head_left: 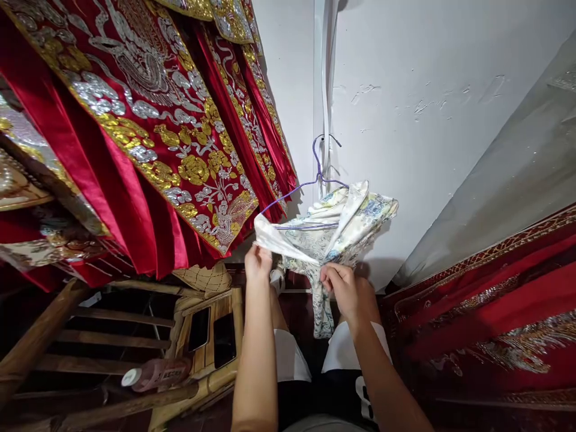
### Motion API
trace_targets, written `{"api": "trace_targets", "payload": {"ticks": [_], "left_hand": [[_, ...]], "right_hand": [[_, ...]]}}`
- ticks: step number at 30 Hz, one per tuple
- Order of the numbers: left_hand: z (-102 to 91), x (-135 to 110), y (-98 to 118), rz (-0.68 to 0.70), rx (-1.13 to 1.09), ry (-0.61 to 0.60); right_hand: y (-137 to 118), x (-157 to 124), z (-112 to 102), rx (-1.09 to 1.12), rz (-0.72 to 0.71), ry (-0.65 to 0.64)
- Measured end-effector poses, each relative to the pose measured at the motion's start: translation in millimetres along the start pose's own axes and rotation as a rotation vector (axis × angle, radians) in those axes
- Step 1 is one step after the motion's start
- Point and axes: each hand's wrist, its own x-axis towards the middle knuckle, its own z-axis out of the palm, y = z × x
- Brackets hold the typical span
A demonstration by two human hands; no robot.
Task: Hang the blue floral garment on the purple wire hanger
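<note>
A pale floral blouse with a white collar band hangs partly on a purple wire hanger. The hanger's left arm is bare along most of its length, and its hook points up toward the wall. At the blouse's left edge, my left hand pinches the white band. My right hand has its fingers closed on the blouse front, near where the two collar edges meet. One narrow patterned sleeve or tail of cloth dangles below, between my knees.
Red costumes with gold and silver sequins hang at left. A bamboo chair holds two dark phones and a pink bottle. Red embroidered cloth stands at right. Ahead is a white wall with a vertical pipe.
</note>
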Motion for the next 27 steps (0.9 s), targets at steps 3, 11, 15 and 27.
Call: {"api": "trace_targets", "payload": {"ticks": [3,11,15,27], "left_hand": [[-14.4,-21,-30,-0.067,-0.008,0.113],[-49.8,-78,-54,-0.025,0.03,0.014],[-41.6,-101,-39,0.107,0.176,-0.211],[0.3,-167,-39,0.095,0.771,-0.797]], "right_hand": [[13,-14,-5,0.05,0.052,0.083],[25,-33,-45,-0.005,0.168,-0.023],[32,-34,-53,-0.166,0.361,-0.38],[40,-28,-26,0.104,0.202,0.173]]}}
